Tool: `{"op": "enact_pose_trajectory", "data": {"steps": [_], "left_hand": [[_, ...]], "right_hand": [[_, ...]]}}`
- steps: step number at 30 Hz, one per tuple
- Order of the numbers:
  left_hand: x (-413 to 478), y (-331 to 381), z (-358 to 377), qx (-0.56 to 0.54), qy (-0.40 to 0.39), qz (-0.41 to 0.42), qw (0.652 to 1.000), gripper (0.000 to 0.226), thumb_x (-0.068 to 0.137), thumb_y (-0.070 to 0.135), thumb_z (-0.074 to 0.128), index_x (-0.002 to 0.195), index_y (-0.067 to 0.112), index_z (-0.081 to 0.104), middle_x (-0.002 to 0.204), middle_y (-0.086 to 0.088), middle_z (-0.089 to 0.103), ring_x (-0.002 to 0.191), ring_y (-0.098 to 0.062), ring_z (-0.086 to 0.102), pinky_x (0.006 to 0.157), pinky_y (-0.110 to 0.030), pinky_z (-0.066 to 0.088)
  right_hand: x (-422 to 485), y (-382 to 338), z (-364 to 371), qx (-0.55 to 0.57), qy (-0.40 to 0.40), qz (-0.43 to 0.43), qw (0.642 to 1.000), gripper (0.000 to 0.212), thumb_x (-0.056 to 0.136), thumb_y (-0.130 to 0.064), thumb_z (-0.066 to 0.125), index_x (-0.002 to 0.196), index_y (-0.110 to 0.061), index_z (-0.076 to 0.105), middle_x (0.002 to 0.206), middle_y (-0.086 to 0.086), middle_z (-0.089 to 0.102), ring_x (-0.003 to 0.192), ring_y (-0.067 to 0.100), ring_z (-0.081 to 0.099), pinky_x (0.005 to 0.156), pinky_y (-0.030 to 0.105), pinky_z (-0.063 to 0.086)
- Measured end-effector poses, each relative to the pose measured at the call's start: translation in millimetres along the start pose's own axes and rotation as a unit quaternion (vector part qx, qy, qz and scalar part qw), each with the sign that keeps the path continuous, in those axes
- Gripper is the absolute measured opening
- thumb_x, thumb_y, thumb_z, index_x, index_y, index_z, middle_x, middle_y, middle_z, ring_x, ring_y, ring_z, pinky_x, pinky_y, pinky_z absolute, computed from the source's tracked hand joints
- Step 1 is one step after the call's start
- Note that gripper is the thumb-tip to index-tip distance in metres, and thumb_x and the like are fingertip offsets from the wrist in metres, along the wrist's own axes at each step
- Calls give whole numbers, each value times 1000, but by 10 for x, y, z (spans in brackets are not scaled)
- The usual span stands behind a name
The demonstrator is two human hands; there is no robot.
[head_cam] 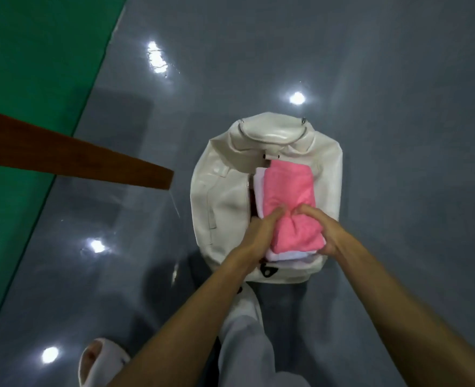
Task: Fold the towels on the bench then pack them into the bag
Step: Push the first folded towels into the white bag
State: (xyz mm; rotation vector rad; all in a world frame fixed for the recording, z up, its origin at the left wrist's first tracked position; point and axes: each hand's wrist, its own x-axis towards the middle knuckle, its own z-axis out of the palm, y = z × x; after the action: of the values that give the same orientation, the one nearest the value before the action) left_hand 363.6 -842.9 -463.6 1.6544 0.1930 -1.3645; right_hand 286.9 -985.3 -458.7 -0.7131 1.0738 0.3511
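A cream-white bag point(219, 191) lies on the grey floor with its top opening unzipped. A folded pink towel point(286, 185) lies in the opening on top of a folded white towel point(258, 188), whose near edge shows below the pink one. My left hand point(261, 230) presses on the pink towel's left near side, its fingertips digging into the cloth. My right hand point(323, 230) presses on the towel's right near side with its thumb bent in toward the middle. The pink cloth bunches between the two hands.
The brown wooden bench point(71, 155) juts in from the left, its end close to the bag. A green floor strip point(29, 79) runs along the left. My light trouser leg point(244, 331) and a white slipper point(96, 358) are below the bag.
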Motion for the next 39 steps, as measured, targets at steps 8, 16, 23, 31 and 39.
{"op": "enact_pose_trajectory", "data": {"steps": [8, 16, 23, 31, 39], "left_hand": [[-734, -41, 115, 418, -36, 2, 908, 95, 82, 93, 34, 135, 19, 61, 132, -5, 63, 117, -29, 62, 103, -42, 48], [-873, 197, 171, 611, -169, 63, 770, 43, 85, 52, 73, 109, 17, 65, 109, -4, 65, 85, -19, 57, 67, -28, 43], [-984, 301, -150, 610, -255, 100, 744, 53, 87, 24, 68, 138, 24, 57, 126, -4, 62, 107, -26, 61, 95, -44, 55], [-906, 264, -248, 574, -217, 130, 779, 40, 86, 20, 68, 125, 31, 67, 121, 1, 63, 106, -22, 62, 94, -39, 53], [-336, 332, 78, 502, 166, 411, 742, 44, 99, 25, 46, 139, 10, 52, 143, -15, 53, 138, -36, 42, 114, -50, 38]], "right_hand": [[102, -14, 186, 39, 46, -27, 998, 19, 96, -24, 62, 83, -10, 64, 80, 8, 64, 67, 20, 66, 62, 30, 58], [131, -5, 271, -33, 40, 35, 998, 17, 98, -21, 61, 91, -6, 63, 64, 10, 70, 56, 21, 71, 48, 28, 56], [329, 130, 231, -176, 108, -11, 978, 68, 54, -31, 88, 113, -5, 66, 105, 14, 72, 89, 27, 72, 70, 37, 63], [42, 20, 216, -144, 8, 65, 987, 62, 72, -30, 91, 124, -11, 63, 113, 16, 76, 108, 35, 72, 91, 47, 58], [90, 21, 240, -235, 65, 83, 966, 16, 96, -18, 68, 105, -5, 65, 87, 12, 77, 84, 24, 75, 71, 34, 61]]}}
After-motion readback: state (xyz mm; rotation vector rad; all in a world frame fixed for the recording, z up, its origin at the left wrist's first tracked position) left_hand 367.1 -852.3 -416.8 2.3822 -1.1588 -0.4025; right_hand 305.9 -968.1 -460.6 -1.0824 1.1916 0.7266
